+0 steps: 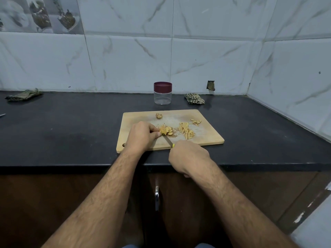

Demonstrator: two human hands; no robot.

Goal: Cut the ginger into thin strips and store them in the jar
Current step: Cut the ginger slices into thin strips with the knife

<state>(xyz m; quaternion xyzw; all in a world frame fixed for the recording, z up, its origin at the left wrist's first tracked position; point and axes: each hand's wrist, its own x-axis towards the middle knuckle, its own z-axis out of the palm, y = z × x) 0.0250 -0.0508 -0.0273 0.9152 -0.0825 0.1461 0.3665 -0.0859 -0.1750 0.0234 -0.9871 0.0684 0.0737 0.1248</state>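
Observation:
A wooden cutting board lies on the black counter. My left hand pinches a piece of ginger with several cut slices leaning beside it. My right hand grips the yellow handle of a knife, whose blade tip meets the ginger. A pile of thin ginger strips lies to the right, some peel scraps beyond it, and a small ginger knob near the board's far edge. A clear jar with a maroon lid on stands behind the board.
A folded checked cloth lies right of the jar, another cloth at the far left by the tiled wall. A metal tip shows at the left edge. The counter's front edge runs under my forearms; a side wall closes the right.

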